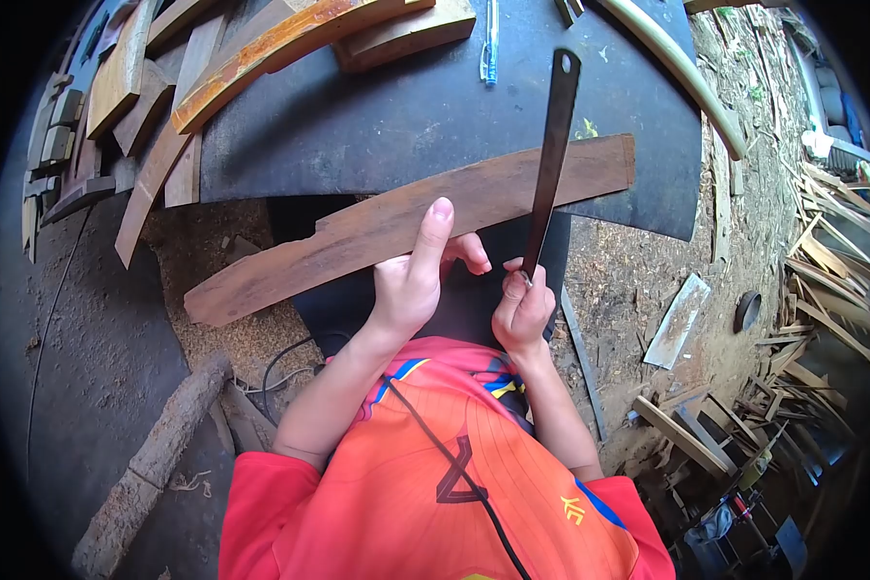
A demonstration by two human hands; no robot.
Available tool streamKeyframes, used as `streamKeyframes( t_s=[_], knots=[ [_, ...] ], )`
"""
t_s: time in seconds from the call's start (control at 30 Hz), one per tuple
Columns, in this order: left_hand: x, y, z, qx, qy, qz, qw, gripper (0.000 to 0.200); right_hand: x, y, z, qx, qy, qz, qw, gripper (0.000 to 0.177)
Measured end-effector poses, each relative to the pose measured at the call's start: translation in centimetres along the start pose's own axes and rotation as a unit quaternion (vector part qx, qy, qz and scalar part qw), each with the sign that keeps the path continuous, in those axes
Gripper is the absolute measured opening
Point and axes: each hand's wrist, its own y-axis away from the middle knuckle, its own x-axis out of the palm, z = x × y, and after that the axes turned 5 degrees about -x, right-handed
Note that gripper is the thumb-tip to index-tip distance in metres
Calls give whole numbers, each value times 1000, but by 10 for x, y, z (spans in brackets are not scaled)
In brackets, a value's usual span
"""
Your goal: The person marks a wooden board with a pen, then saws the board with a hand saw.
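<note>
A long, slightly curved wooden board (512,188) slants up to the right in front of me. Its right end overlaps the dark tabletop, and its left end reaches out past the table edge. My left hand (411,275) is at the board's near edge, thumb across the top face and fingers curled at the underside. In my right hand (524,309) is a dark, narrow metal blade (555,126) with a hole at its far end, held pointing away from me. The blade crosses over the board in this view, and my closed fingers hide its near end.
The dark table (358,126) carries a curved, varnished wooden piece (261,63) and a blue pen (491,43). A pale curved rail (681,68) lies along its right edge. Cut wood is piled at the left. Sawdust, a log (150,474) and scrap wood (831,261) cover the ground.
</note>
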Motion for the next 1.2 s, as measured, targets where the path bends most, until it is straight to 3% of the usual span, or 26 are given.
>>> streamKeyframes(
  t_s=[0.13,0.27,0.4,0.53,0.67,0.87,1.0,1.17,1.2],
  knots=[
    [-2,-1,-1,-3,-3,5,1000,39,6,-1,-9,-29,8,-20,999,10],
    [-1,2,2,-22,5,-6,1000,37,7,-22,5,7,-7,-5,1000,8],
    [1,0,-3,-21,2,-18,1000,38,25,9,-28,-24,-8,-27,999,5],
    [-4,3,2,-42,3,-5,999,37,14,-33,12,11,-22,-29,999,6],
    [1,-1,-6,-28,-29,-7,999,40,32,-11,-14,-43,-8,-50,998,6],
    [-2,1,-2,-33,-26,-1,999,37,14,-35,20,16,-4,-25,1000,7],
    [3,-1,-7,-26,-30,-12,999,42,39,6,-27,-38,6,-65,997,8],
    [-4,0,1,-27,-27,8,999,38,25,-36,25,38,-9,-49,998,8],
    [-4,0,0,-47,-20,4,999,38,32,-27,11,1,13,-58,998,12]
  ],
)
